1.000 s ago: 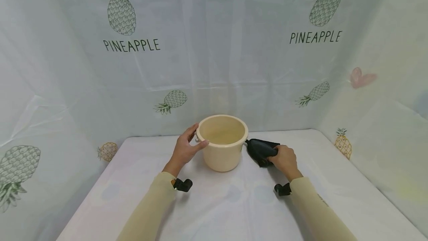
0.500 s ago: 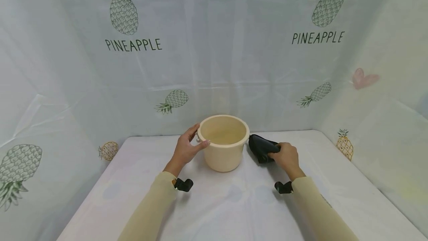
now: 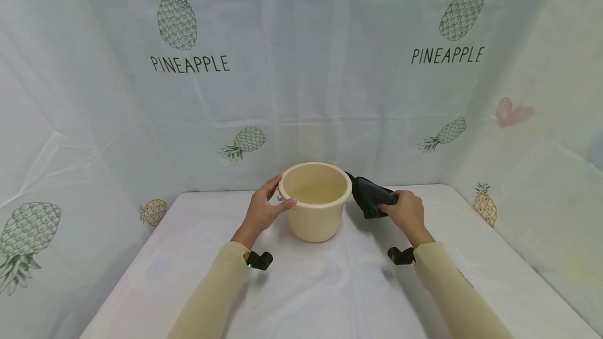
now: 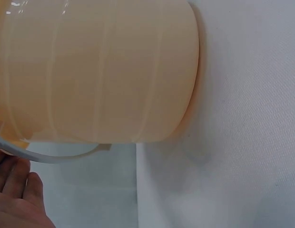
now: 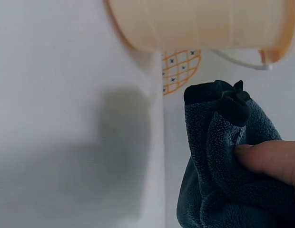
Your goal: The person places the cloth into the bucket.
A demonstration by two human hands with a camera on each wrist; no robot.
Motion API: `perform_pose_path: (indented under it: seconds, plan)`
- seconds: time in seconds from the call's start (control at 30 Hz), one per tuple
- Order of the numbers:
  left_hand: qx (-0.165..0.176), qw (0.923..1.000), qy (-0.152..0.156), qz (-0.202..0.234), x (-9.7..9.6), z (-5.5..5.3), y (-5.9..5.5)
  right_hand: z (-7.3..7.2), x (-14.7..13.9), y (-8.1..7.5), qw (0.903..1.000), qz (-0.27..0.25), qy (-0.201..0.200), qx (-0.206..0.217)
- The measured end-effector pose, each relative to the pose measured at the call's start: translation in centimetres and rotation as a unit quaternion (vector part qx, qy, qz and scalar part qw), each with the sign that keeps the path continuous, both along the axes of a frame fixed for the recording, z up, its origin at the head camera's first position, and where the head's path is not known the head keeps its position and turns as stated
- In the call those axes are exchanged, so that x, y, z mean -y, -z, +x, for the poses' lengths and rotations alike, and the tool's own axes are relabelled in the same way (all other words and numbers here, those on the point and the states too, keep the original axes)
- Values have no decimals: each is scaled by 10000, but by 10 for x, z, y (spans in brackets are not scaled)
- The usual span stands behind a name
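A cream plastic bucket (image 3: 314,224) stands upright on the white-covered table. My left hand (image 3: 261,211) holds its left side, thumb on the near rim and fingers toward the back. In the left wrist view several fingers (image 4: 16,183) show beside the bucket's thin handle (image 4: 57,158). My right hand (image 3: 408,213) grips a bunched dark blue-grey towel (image 3: 371,195) just right of the bucket. The right wrist view shows my thumb (image 5: 269,159) pressed into its fuzzy folds, with the towel raised above the table. The fingers behind the towel are hidden.
A pale curtain (image 3: 311,67) printed with pineapples rises behind the table's back edge and along both sides. The white tablecloth (image 3: 325,297) spreads in front of the bucket. Small black cameras (image 3: 260,260) are strapped to both wrists.
My right hand has lifted the towel a little, up and away from the tabletop, beside the bucket's rim. The left hand and bucket stay in place.
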State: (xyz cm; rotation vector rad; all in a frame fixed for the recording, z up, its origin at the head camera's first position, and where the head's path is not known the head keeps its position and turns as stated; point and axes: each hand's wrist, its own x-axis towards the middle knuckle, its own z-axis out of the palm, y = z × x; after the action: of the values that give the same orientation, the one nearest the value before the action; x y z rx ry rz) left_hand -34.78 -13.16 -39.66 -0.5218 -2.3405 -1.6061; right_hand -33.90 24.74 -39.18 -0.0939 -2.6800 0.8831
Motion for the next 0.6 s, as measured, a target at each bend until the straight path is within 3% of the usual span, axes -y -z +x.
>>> perform_pose_path:
  seconds: [0.6]
  plan:
    - [89, 9999, -90, -50, -1, 0, 0, 4, 0, -42, 9992, -18, 173, -361]
